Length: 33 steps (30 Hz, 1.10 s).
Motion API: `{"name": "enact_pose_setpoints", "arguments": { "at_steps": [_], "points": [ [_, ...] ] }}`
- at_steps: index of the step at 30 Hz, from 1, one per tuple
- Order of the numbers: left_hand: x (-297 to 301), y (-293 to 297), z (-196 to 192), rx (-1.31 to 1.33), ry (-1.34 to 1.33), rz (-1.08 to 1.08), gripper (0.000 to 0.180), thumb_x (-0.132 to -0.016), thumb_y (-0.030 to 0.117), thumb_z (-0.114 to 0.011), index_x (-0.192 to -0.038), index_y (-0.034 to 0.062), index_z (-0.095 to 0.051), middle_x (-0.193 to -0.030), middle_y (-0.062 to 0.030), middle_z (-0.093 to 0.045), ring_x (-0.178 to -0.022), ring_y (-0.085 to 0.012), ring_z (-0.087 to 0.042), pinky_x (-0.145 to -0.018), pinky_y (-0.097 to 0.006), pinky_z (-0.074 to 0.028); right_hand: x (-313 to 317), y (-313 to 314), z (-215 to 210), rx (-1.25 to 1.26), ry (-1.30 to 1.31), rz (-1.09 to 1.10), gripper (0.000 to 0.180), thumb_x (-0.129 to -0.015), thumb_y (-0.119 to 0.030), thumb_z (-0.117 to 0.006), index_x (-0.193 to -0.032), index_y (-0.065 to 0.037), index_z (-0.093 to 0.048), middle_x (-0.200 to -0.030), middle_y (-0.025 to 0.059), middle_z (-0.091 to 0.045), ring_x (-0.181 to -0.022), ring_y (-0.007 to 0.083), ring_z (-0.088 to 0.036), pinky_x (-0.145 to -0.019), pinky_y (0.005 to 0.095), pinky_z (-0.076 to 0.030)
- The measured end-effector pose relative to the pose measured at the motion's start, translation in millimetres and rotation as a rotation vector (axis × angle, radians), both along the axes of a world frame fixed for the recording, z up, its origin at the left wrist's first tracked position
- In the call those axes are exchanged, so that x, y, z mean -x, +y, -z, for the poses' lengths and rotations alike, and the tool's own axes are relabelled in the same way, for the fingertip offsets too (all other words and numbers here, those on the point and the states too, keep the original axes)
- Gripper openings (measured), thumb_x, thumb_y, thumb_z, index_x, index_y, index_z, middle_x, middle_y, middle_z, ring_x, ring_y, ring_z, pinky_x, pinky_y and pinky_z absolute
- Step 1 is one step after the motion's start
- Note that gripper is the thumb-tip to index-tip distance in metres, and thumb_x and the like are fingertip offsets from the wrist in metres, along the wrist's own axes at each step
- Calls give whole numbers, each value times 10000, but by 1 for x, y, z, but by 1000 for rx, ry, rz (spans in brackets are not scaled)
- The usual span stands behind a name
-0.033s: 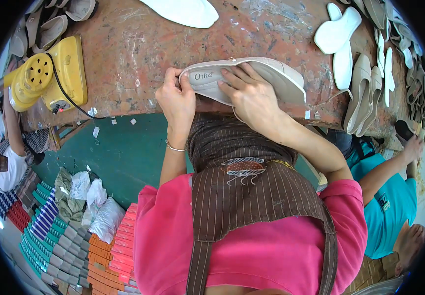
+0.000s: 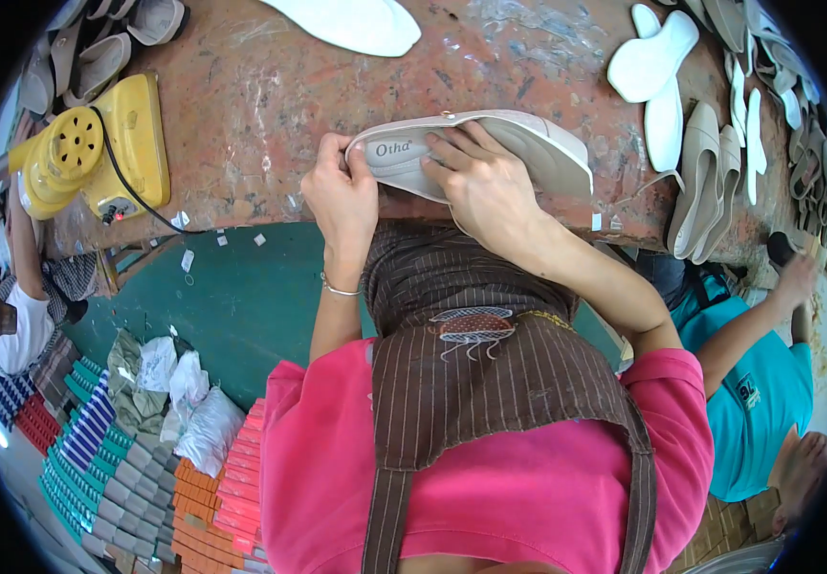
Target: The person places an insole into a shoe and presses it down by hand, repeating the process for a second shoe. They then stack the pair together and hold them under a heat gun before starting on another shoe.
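A beige slip-on shoe (image 2: 552, 143) lies on its side at the table's near edge, its toe pointing right and its opening tipped toward me. At the heel end, my left hand (image 2: 341, 203) pinches the rim between thumb and fingers. The fingers of my right hand (image 2: 490, 196) reach into the opening and press on the pale insole (image 2: 389, 168), which carries printed lettering near the heel. My right thumb is hidden by the hand and shoe.
On the worn table (image 2: 270, 124) stands a yellow machine (image 2: 131, 143) with a black cord. White insoles (image 2: 657, 62) and a beige pair of shoes (image 2: 700, 191) lie right. Other shoes crowd the far corners. A co-worker in teal (image 2: 762, 402) is at the right.
My grip on the shoe looks the same. The view has shifted very slightly, and the co-worker's hand at the right has moved a little.
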<state>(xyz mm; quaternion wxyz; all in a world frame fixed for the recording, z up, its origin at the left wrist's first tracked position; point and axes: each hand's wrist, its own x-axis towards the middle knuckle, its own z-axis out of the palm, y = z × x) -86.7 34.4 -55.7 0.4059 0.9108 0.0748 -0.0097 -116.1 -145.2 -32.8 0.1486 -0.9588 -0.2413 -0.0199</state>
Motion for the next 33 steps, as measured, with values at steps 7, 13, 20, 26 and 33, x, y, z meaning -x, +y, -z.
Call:
{"name": "enact_pose_setpoints", "arguments": {
  "at_steps": [7, 13, 20, 26, 33],
  "points": [
    [54, -38, -15, -110, 114, 358, 196, -845, 170, -693, -754, 44, -573, -567, -143, -593, -498, -341, -593, -491, -432, -448, -55, -58, -24, 23, -639, 701, 266, -681, -82, -745, -939, -49, -692, -1057, 176, -676, -1059, 315, -633, -954, 410, -483],
    [71, -73, -32, -221, -184, 647, 274, -763, 219, -768, -947, 76, -626, -958, -151, -624, -985, -319, -604, -868, -506, -438, -21, -75, -53, -581, 191, 361, 356, -747, -43, -722, -1076, -13, -588, -1174, 223, -621, -1139, 421, -582, -874, 449, -530],
    [71, -84, 11, -236, -265, 846, 566, -851, 248, -595, -1357, 10, -508, -1394, -207, -472, -1382, -398, -339, -1130, -671, -167, 47, -19, -15, -360, 255, 394, 491, -762, 30, -568, -1235, 119, -468, -1356, 337, -471, -1306, 486, -438, -1043, 490, -434],
    [76, -82, 14, -359, -152, 914, 491, -842, 188, -564, -1290, -13, -577, -1324, -210, -533, -1293, -390, -433, -1140, -595, -247, 2, -18, 24, -122, 8, 436, 672, -733, 72, -527, -1373, 182, -356, -1445, 371, -346, -1388, 498, -303, -1146, 472, -301],
    [97, -85, 13, -93, -178, 800, 522, -837, 144, -571, -1326, -33, -532, -1350, -257, -503, -1326, -436, -398, -1144, -553, -282, 17, -14, 26, -1, 52, 375, 624, -832, -63, -513, -1370, 203, -342, -1440, 388, -337, -1414, 481, -283, -1166, 531, -230]
  ]
}}
